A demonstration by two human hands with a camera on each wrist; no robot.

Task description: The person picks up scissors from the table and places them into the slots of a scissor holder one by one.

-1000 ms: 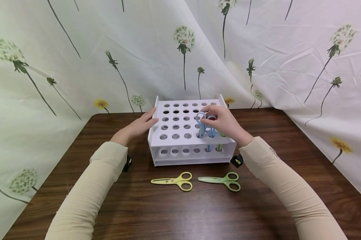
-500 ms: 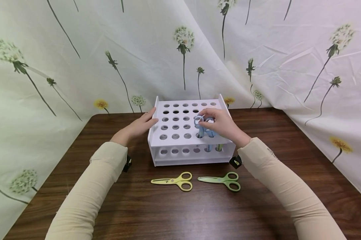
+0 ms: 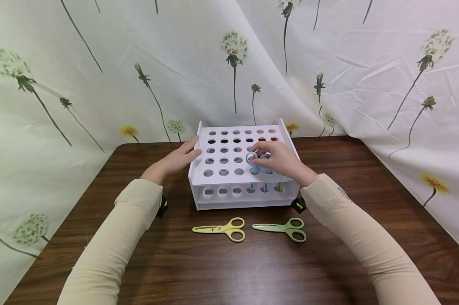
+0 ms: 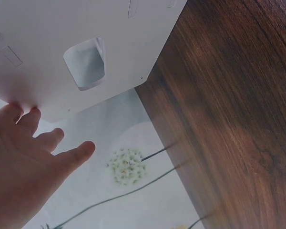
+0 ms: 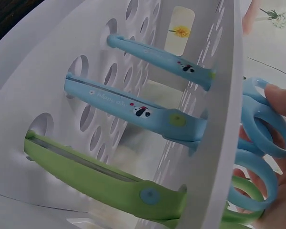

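A white rack (image 3: 216,178) with rows of round holes stands on the table. My right hand (image 3: 283,161) pinches the handles of blue scissors (image 3: 254,169), whose blades point down through the fourth hole of the front row. In the right wrist view their blade tip (image 5: 115,41) meets the lower plate at a hole. Beside them, a second pair of blue scissors (image 5: 133,109) and green scissors (image 5: 95,176) stand in the rack, handles partly behind my fingers. My left hand (image 3: 176,160) rests against the rack's left side panel (image 4: 124,52), fingers spread.
Yellow scissors (image 3: 214,229) and another green pair of scissors (image 3: 275,228) lie on the brown wooden table (image 3: 229,271), in front of the rack. A white cloth (image 3: 168,51) with a dandelion print hangs behind the table.
My right hand has lowered the blue scissors further into the fourth front hole; their blades now show between the plates. My left hand stays against the rack.
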